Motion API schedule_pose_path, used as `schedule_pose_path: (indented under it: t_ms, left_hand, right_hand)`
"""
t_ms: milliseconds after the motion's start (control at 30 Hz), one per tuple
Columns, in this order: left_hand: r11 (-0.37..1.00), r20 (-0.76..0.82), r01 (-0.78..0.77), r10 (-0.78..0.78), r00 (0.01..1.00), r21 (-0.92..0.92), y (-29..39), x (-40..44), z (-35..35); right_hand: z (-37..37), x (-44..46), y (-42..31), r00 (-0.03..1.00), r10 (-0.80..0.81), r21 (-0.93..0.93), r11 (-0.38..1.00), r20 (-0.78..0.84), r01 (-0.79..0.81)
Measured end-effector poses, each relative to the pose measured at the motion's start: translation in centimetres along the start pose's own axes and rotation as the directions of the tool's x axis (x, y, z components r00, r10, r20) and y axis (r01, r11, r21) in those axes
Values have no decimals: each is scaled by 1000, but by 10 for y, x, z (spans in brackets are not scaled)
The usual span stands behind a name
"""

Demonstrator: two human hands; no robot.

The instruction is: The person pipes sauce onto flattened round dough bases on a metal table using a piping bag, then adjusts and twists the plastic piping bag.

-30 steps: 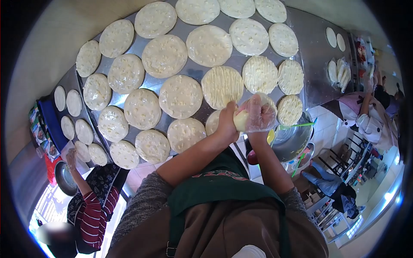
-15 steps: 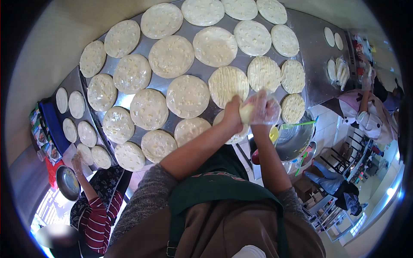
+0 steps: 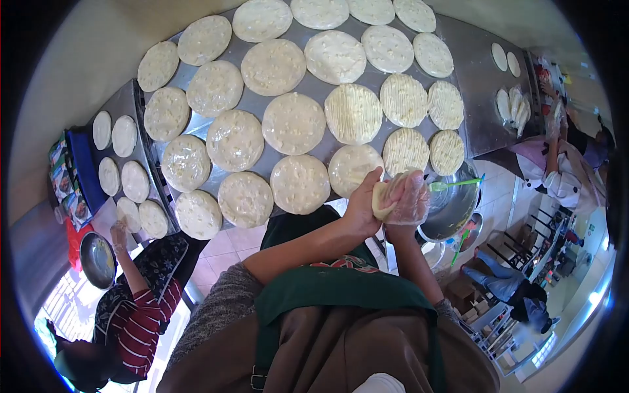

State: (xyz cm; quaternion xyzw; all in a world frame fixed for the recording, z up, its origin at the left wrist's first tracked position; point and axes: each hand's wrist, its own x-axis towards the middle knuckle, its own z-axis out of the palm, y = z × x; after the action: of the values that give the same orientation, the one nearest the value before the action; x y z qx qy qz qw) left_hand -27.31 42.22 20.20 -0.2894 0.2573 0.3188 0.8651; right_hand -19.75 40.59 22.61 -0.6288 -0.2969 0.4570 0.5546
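Hands [image 3: 409, 198] clasp a soft, pale bag [image 3: 380, 202] beside flat, ridged dough discs [image 3: 405, 150].

The worktop [image 3: 252, 105] is smooth metal with a sheen; the dough [image 3: 234, 140] looks glossy and lumpy, ridged in places; the glove [image 3: 414, 204] is clear, crinkled plastic, the apron [image 3: 327, 293] matt cloth, the sleeve [image 3: 219, 304] rough knit, the bowl [image 3: 452, 221] shiny metal

No words, numbers or brands can be read. Red-and-white lettering [image 3: 347, 264] on the green apron [image 3: 341, 287], below the fingers [image 3: 368, 190], is partly folded away; any print on the colourful packaging [image 3: 68, 175], far left of them, is too small.
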Motion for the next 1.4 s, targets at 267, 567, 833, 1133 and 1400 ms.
schedule_pose_path:
  t_ms: [267,567,833,1133,1400]
  left_hand:
    - [993,-101,-73,82,991,91,-14,33,-90]
    - [966,-64,-253,250,966,-53,-6,20,-77]
    - [943,-99,-332,334,937,40,1,32,-83]
    - [947,-89,-310,317,944,84,5,42,-75]
    - [907,-170,-356,396,902,226,-28,19,-89]
  right_hand:
    - [3,-33,-1,997,-76,-96,993,-7,75]
    - [20,-21,13,982,-41,-37,998,183,48]
    - [5,-5,45,923,-281,-552,741,265,383]
    - [11,5,26,910,-323,-637,650,261,414]
    - [-7,-8,37,772,-546,-747,352,325,564]
